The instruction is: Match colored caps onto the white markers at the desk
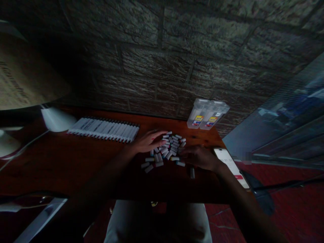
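Observation:
A heap of short white marker caps [174, 145], some with coloured ends, lies on the wooden table between my two hands. My left hand [148, 142] rests at the heap's left side, fingers stretched over its edge and apart. At the right side is my right hand [197, 157], its fingers reaching toward the caps; they look extended, though deep shadow blurs their outline. I see nothing held in either hand. A loose cap [192, 173] sits just below my right hand. Several more caps [149, 168] are scattered at the heap's lower left.
A row of white markers [103, 129] lies side by side at the back left. Two clear plastic cases [208, 114] stand against the stone wall [152, 64]. A lit phone [231, 168] lies at the right edge, and a lamp [57, 118] stands left on the table [83, 165].

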`<act>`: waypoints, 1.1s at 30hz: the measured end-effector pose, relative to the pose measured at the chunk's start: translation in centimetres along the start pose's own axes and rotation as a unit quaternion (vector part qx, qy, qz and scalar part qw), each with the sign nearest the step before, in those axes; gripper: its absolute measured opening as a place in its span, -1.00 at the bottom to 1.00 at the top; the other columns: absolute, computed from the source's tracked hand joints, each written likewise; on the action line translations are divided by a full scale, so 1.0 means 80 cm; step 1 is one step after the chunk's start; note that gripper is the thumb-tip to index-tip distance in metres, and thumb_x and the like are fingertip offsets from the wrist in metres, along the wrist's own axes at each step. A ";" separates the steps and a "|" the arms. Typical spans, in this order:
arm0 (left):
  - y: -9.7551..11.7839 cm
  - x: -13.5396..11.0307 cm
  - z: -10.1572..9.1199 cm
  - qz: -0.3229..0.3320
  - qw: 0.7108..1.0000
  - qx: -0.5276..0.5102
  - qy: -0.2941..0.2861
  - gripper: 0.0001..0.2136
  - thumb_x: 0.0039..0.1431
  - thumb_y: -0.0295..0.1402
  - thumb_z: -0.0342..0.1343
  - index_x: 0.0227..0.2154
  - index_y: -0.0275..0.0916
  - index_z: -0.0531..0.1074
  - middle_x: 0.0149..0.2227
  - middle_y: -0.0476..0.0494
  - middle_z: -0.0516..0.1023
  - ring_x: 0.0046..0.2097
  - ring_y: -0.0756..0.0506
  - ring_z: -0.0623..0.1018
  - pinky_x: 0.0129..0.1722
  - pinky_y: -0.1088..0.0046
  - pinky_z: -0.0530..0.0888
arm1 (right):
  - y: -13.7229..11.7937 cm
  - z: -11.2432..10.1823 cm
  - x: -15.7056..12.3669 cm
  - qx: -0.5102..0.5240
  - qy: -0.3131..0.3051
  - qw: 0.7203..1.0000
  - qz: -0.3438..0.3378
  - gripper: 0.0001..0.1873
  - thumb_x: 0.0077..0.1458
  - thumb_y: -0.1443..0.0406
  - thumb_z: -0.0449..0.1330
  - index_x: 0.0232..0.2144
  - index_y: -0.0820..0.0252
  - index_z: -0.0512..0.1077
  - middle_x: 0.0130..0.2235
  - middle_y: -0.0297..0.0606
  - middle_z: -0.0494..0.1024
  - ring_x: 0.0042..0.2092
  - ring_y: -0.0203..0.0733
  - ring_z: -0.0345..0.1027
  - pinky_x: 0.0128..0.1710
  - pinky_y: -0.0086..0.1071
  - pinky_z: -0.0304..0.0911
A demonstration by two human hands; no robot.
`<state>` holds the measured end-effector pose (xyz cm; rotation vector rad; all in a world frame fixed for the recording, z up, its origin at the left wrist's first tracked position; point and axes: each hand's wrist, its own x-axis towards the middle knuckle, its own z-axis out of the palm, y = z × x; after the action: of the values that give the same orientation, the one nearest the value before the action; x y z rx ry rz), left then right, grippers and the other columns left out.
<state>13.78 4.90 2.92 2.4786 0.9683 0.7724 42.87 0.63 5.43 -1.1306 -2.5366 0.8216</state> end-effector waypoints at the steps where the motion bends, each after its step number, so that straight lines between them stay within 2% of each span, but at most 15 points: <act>1: -0.001 0.000 0.001 0.002 1.000 -0.001 0.001 -0.52 0.33 -0.06 -0.01 0.22 -0.12 0.30 0.17 -0.16 0.48 0.15 -0.15 0.48 0.13 0.27 0.42 | -0.005 0.002 -0.002 -0.016 -0.004 1.000 -0.006 -0.79 0.20 0.21 0.20 -0.18 0.12 0.59 -0.19 -0.23 0.65 -0.21 -0.19 0.53 -0.21 -0.36 0.35; 4: -0.002 0.000 0.002 0.008 1.000 -0.003 0.008 -0.52 0.34 -0.06 -0.04 0.22 -0.13 0.30 0.16 -0.18 0.48 0.15 -0.14 0.48 0.14 0.26 0.41 | -0.014 0.008 -0.005 -0.052 -0.012 0.998 -0.019 -0.76 0.22 0.26 0.17 -0.11 0.10 0.58 -0.13 -0.21 0.64 -0.16 -0.17 0.52 -0.17 -0.36 0.34; 7: -0.004 0.000 0.003 0.000 1.000 -0.005 0.016 -0.53 0.34 -0.05 -0.05 0.21 -0.14 0.32 0.14 -0.20 0.49 0.14 -0.15 0.49 0.14 0.23 0.41 | -0.017 0.009 -0.006 -0.091 -0.016 0.996 0.001 -0.77 0.22 0.28 0.17 -0.14 0.13 0.58 -0.19 -0.20 0.64 -0.23 -0.19 0.51 -0.22 -0.37 0.32; 10: -0.007 0.000 0.004 -0.014 1.000 -0.005 0.021 -0.52 0.35 -0.04 -0.07 0.19 -0.17 0.33 0.14 -0.22 0.50 0.15 -0.16 0.49 0.15 0.19 0.40 | -0.018 0.005 -0.007 -0.106 0.002 0.994 0.026 -0.74 0.22 0.19 0.18 -0.12 0.14 0.57 -0.18 -0.19 0.63 -0.28 -0.20 0.50 -0.26 -0.38 0.32; 16: -0.009 0.001 0.007 -0.004 0.999 -0.027 0.039 -0.52 0.35 -0.02 -0.10 0.19 -0.14 0.35 0.14 -0.18 0.51 0.15 -0.14 0.49 0.16 0.24 0.40 | -0.021 0.004 -0.025 -0.119 0.048 0.991 0.032 -0.65 0.26 0.08 0.13 -0.05 0.12 0.54 -0.13 -0.15 0.58 -0.22 -0.16 0.50 -0.20 -0.31 0.37; 19: -0.008 0.003 0.010 0.007 0.998 -0.044 0.040 -0.53 0.36 -0.03 -0.12 0.19 -0.13 0.34 0.13 -0.17 0.51 0.15 -0.13 0.49 0.16 0.24 0.40 | -0.015 0.018 -0.053 -0.121 0.128 0.984 0.039 -0.57 0.23 0.05 0.17 0.05 0.11 0.47 -0.04 -0.08 0.53 -0.06 -0.04 0.48 -0.05 -0.17 0.40; 21: -0.006 0.004 0.013 0.012 0.998 -0.057 0.039 -0.53 0.36 -0.03 -0.12 0.19 -0.14 0.35 0.13 -0.18 0.51 0.15 -0.13 0.48 0.16 0.24 0.39 | -0.009 0.033 -0.076 -0.145 0.192 0.969 0.052 -0.37 0.12 -0.01 0.27 0.17 0.08 0.36 0.18 -0.01 0.39 0.19 0.11 0.30 0.15 -0.04 0.29; 22: -0.005 0.004 0.015 0.012 0.997 -0.064 0.037 -0.52 0.36 -0.02 -0.12 0.19 -0.14 0.35 0.13 -0.19 0.51 0.16 -0.13 0.48 0.17 0.23 0.39 | -0.006 0.041 -0.087 -0.162 0.202 0.964 0.064 -0.24 0.06 -0.05 0.30 0.23 0.07 0.29 0.27 0.01 0.27 0.28 0.17 0.17 0.21 0.02 0.22; 24: -0.002 0.005 0.018 0.005 0.996 -0.080 0.030 -0.49 0.35 0.01 -0.13 0.18 -0.15 0.36 0.14 -0.21 0.50 0.17 -0.14 0.47 0.18 0.22 0.38 | -0.001 0.056 -0.104 -0.187 0.185 0.961 0.086 -0.04 -0.01 -0.10 0.33 0.33 0.06 0.13 0.38 0.05 0.07 0.38 0.28 -0.06 0.29 0.14 0.07; 26: 0.000 0.005 0.022 -0.006 0.995 -0.094 0.016 -0.46 0.33 0.04 -0.13 0.19 -0.18 0.35 0.19 -0.23 0.46 0.20 -0.16 0.45 0.21 0.21 0.36 | 0.001 0.067 -0.110 -0.190 0.146 0.965 0.108 0.09 -0.04 -0.14 0.32 0.39 0.07 -0.01 0.42 0.09 -0.05 0.41 0.34 -0.17 0.30 0.23 -0.03; 29: 0.001 0.005 0.027 -0.006 0.995 -0.103 -0.002 -0.41 0.30 0.07 -0.12 0.22 -0.21 0.32 0.25 -0.26 0.38 0.24 -0.18 0.40 0.23 0.19 0.34 | -0.001 0.071 -0.100 -0.169 0.118 0.972 0.115 0.15 -0.02 -0.16 0.30 0.42 0.08 -0.14 0.43 0.09 -0.13 0.43 0.31 -0.27 0.31 0.21 -0.05; 33: -0.006 0.007 0.031 -0.010 0.994 -0.110 0.002 -0.40 0.30 0.08 -0.13 0.23 -0.20 0.31 0.25 -0.26 0.38 0.24 -0.21 0.41 0.23 0.14 0.34 | -0.003 0.063 -0.069 -0.156 0.106 0.975 0.120 0.15 0.01 -0.19 0.25 0.42 0.18 -0.15 0.43 0.15 -0.16 0.43 0.30 -0.28 0.32 0.17 -0.06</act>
<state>15.39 5.25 0.92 2.2760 0.8591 0.8306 44.24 -5.62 1.49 -1.5547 -2.4339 0.3275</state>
